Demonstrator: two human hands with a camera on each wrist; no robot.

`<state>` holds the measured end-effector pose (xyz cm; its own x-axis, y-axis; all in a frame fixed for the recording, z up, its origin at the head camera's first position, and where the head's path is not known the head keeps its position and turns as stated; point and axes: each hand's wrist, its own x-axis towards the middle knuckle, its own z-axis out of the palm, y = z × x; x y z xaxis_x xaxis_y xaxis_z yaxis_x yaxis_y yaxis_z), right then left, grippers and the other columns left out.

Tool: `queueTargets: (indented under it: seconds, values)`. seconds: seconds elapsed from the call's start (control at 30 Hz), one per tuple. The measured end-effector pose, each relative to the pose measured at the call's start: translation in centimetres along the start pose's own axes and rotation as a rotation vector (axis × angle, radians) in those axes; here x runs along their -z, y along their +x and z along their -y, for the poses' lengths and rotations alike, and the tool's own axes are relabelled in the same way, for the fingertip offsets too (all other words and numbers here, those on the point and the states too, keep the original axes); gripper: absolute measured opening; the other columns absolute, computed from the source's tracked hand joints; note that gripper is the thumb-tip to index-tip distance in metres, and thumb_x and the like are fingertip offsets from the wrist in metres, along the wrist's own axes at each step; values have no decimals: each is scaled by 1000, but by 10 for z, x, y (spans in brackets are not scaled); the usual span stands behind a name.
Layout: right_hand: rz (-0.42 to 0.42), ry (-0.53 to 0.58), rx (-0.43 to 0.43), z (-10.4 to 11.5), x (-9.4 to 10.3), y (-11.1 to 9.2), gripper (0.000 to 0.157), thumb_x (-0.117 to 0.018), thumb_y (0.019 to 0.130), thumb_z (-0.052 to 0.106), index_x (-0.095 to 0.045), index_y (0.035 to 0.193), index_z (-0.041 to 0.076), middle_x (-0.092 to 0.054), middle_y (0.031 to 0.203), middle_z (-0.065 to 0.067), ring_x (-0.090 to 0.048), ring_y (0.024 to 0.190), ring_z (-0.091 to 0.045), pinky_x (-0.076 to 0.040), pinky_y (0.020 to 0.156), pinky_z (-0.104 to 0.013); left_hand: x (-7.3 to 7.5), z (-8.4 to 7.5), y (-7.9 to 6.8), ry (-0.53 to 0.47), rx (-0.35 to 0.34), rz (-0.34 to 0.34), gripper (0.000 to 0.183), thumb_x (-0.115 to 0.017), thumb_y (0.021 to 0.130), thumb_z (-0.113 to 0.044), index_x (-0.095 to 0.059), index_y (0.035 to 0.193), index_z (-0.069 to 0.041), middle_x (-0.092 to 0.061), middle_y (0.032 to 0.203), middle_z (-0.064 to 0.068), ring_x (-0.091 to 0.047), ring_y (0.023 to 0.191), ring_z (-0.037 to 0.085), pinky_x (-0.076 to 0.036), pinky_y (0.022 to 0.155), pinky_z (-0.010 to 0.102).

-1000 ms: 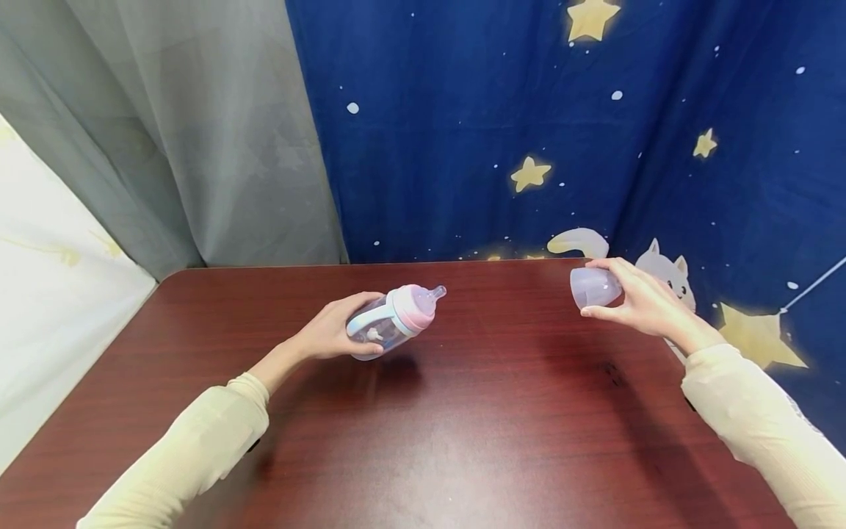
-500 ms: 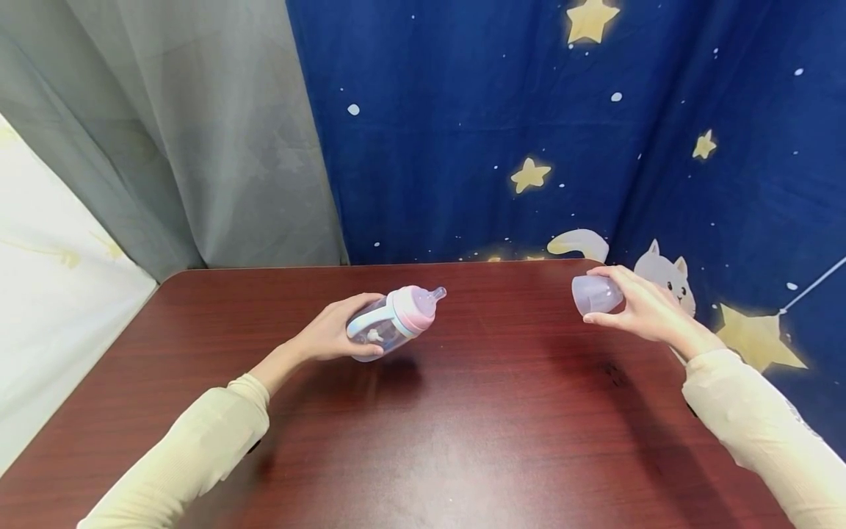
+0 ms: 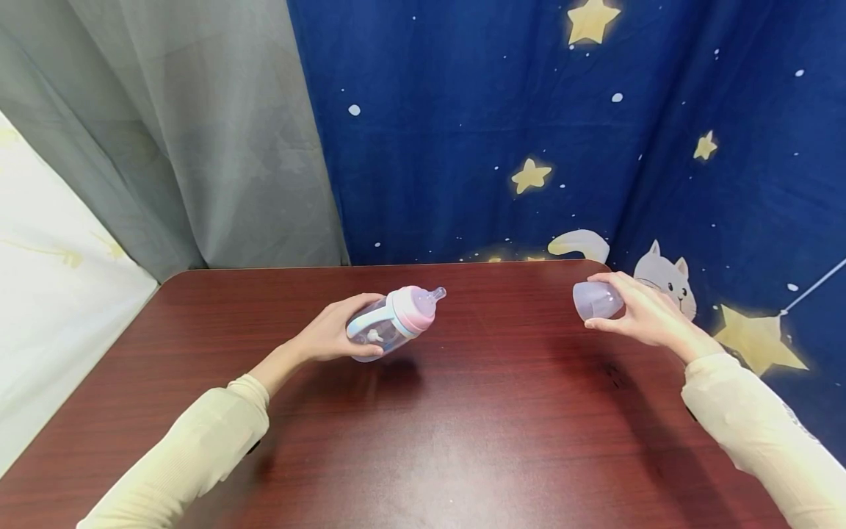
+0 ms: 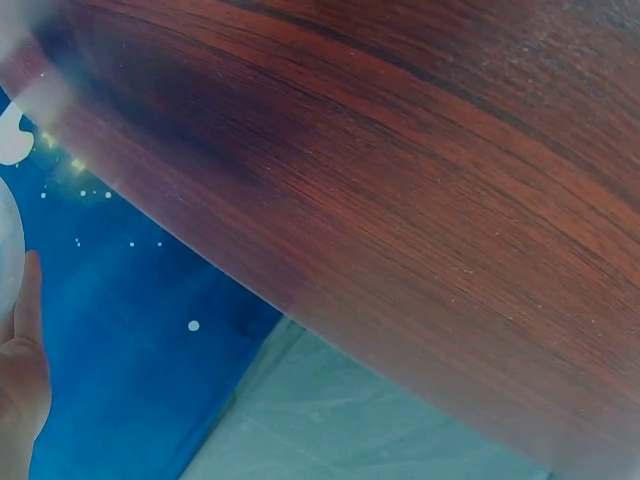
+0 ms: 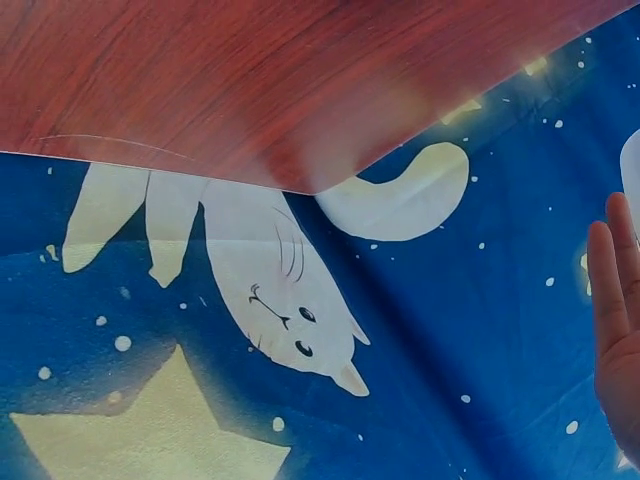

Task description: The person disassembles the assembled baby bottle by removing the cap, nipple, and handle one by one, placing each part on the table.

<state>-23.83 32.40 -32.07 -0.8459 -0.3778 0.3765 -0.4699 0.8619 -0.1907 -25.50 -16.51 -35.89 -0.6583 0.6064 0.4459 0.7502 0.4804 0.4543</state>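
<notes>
In the head view my left hand (image 3: 333,328) grips a clear baby bottle (image 3: 391,323) around its body. The bottle has a pink-and-white collar, a pale blue handle and a clear nipple, and it tilts with the nipple up to the right. Over at the right, my right hand (image 3: 644,308) holds a translucent bottle cap (image 3: 597,300) between thumb and fingers, its wide mouth facing left. Bottle and cap are well apart, both above the table. At the left wrist view's left edge, only part of the left hand (image 4: 22,380) shows; the right wrist view catches a little of the right hand (image 5: 620,340).
A dark red wood-grain table (image 3: 463,441) spans the front, its far edge just beyond the hands. Behind it hang a grey curtain (image 3: 244,147) and a blue curtain (image 3: 449,132) printed with stars and a white cat. White fabric (image 3: 53,294) stands at the left.
My right hand has lowered slightly with the cap, which has shifted a little down and to the right. The left hand and bottle have stayed in place.
</notes>
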Motion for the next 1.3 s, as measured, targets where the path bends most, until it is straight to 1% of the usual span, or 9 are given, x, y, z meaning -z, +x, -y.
queueTargets:
  seconds: [0.27, 0.47, 0.7, 0.8, 0.93, 1.03, 1.17, 1.3]
  values:
    - [19, -21, 46, -6, -6, -3, 66, -73, 65, 46, -48, 118, 14, -53, 100, -5, -50, 77, -19, -40, 60, -40, -1, 0, 0, -3, 1, 6, 76, -77, 60, -43, -47, 122, -12, -54, 108, -3, -50, 90, 11, -42, 75, 33]
    - [27, -52, 67, -9, -12, -5, 65, -72, 66, 48, -48, 118, 15, -53, 100, -3, -50, 76, -17, -40, 58, -38, 0, 1, 0, -6, -7, 4, 76, -77, 60, -44, -47, 121, -12, -54, 107, -2, -50, 89, 11, -42, 74, 33]
    - [38, -59, 107, -9, -18, -7, 62, -72, 68, 44, -49, 118, 16, -53, 102, -2, -52, 77, -16, -41, 57, -38, 0, 0, 0, -3, -19, 2, 75, -77, 59, -44, -47, 121, -12, -54, 107, -3, -50, 89, 10, -42, 74, 32]
    - [56, -67, 119, -9, -20, -7, 61, -71, 68, 44, -48, 118, 18, -51, 102, -2, -52, 78, -16, -42, 58, -38, 1, 0, 0, -5, -20, 4, 75, -77, 59, -44, -47, 121, -12, -55, 106, -3, -51, 89, 10, -42, 74, 32]
    - [91, -84, 124, -11, -24, -6, 61, -68, 70, 49, -48, 120, 19, -50, 106, -2, -53, 80, -16, -44, 59, -40, 1, 1, 0, -10, -20, 4, 76, -78, 59, -43, -47, 121, -11, -55, 106, -2, -51, 89, 11, -42, 74, 32]
    - [118, -92, 122, -11, -27, -5, 62, -66, 71, 51, -48, 121, 20, -49, 110, -2, -54, 78, -14, -44, 59, -40, 1, 1, 0, -10, -14, 6, 76, -78, 59, -43, -47, 121, -12, -54, 107, -3, -51, 89, 11, -42, 74, 32]
    - [158, -106, 122, -11, -31, -4, 62, -68, 71, 46, -48, 122, 19, -49, 112, -3, -54, 74, -12, -44, 61, -39, 1, 1, 1, -7, -11, 6, 76, -78, 59, -43, -47, 121, -11, -54, 107, -2, -51, 89, 11, -42, 74, 32]
    - [184, -118, 123, -11, -36, -2, 62, -73, 68, 38, -49, 122, 17, -49, 111, -3, -54, 76, -14, -44, 62, -39, 2, 1, 1, -7, -16, 3, 76, -78, 59, -43, -47, 121, -11, -55, 107, -2, -51, 89, 11, -42, 74, 32]
